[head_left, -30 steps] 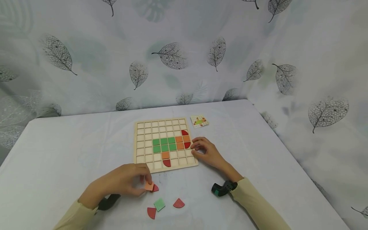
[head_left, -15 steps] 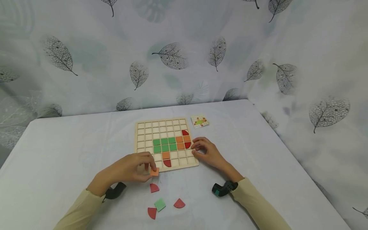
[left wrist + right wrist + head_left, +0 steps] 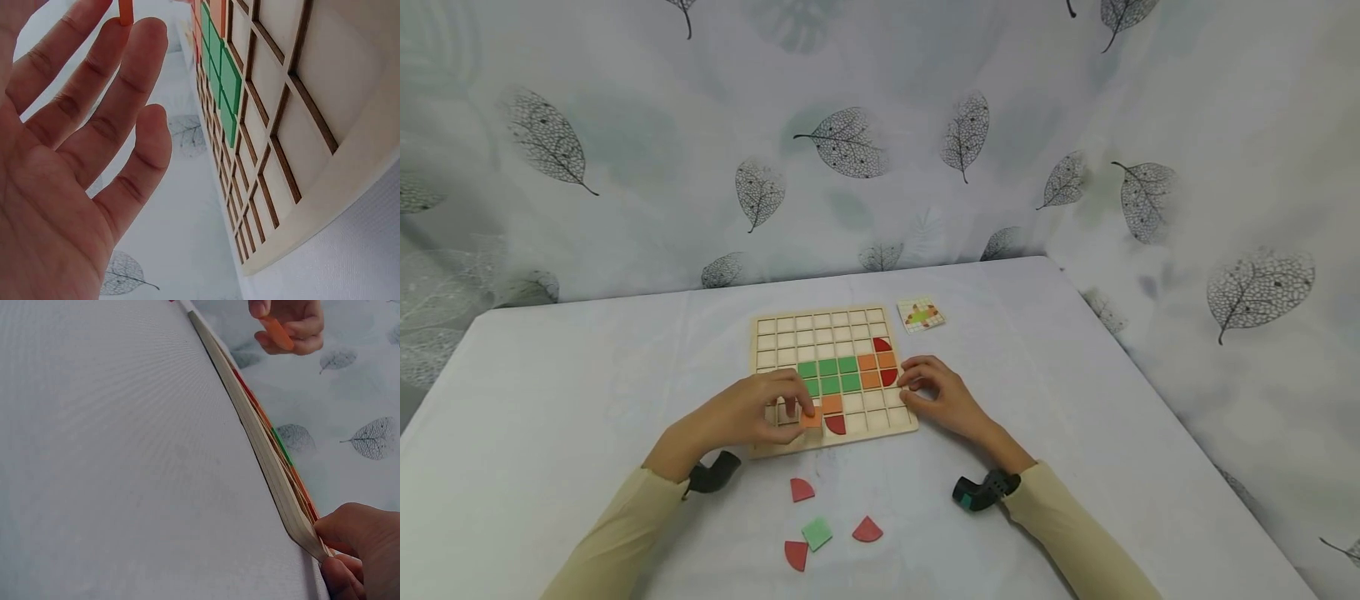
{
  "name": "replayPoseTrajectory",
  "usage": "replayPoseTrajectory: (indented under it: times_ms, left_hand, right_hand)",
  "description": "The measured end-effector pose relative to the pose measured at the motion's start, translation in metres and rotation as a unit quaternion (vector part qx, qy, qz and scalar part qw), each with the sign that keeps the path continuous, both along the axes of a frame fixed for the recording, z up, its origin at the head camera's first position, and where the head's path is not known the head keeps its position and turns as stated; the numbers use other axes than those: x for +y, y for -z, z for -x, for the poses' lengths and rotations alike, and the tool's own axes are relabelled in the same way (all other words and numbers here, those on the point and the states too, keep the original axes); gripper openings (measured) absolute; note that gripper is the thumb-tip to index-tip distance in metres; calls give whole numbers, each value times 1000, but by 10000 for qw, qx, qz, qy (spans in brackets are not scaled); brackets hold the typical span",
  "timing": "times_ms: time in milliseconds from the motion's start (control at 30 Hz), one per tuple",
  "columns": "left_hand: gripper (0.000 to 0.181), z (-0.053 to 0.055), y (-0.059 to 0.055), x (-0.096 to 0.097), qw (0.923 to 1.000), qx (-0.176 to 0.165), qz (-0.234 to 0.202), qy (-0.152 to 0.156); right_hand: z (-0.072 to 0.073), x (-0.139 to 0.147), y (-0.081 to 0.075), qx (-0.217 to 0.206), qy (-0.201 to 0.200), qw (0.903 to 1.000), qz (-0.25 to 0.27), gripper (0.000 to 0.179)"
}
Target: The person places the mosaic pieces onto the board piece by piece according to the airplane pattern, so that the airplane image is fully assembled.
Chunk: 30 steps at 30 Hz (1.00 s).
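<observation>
My left hand [image 3: 756, 407] pinches an orange square tile [image 3: 811, 417] above the front of the wooden grid board [image 3: 760, 451]. In the right wrist view, that tile [image 3: 277, 334] is well apart from the board. On the board lie several green square tiles [image 3: 827, 367], several orange squares [image 3: 867, 362] and red quarter-circle tiles [image 3: 835, 425]. An orange tile and a red one sit just right of the held tile. My right hand [image 3: 942, 396] grips the board's right edge, its thumb and fingers on the rim in the right wrist view [image 3: 369, 544].
Loose on the white tablecloth [image 3: 587, 375] in front of the board lie a green square [image 3: 817, 534] and red quarter-circles [image 3: 867, 530]. A small pattern card [image 3: 921, 315] sits beyond the board's right corner. Behind the table hangs a leaf-print cloth [image 3: 880, 217].
My left hand has lifted the orange tile from beside a red quarter-circle and carried it forward and right over the board. The right hand stays at the board's edge.
</observation>
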<state>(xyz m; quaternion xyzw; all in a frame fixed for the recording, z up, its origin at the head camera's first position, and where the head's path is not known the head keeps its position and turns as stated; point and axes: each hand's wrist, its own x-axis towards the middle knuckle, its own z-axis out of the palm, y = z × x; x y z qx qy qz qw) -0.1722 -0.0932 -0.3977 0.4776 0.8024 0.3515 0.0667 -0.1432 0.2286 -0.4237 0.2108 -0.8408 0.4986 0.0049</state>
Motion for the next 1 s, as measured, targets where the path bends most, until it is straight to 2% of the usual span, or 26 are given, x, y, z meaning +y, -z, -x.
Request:
replayPoseTrajectory:
  times_ms: [133, 367, 567, 800, 1000]
  left_hand:
    - [17, 7, 1, 1, 9999, -95, -6, -133]
    - [16, 21, 5, 4, 9997, 49, -115, -192]
    - [16, 32, 3, 8, 9991, -126, 44, -396]
    - [15, 44, 2, 12, 9980, 13, 100, -623]
    - [14, 54, 6, 17, 9972, -279, 150, -677]
  right_hand:
    - [0, 1, 1, 28, 15, 10000, -4, 16]
    - [1, 1, 2, -18, 61, 10000, -18, 16]
    - [0, 0, 1, -60, 79, 10000, 1, 16]
    - [0, 0, 0, -42, 41, 10000, 2, 16]
    - [-1, 0, 0, -72, 51, 9999, 56, 16]
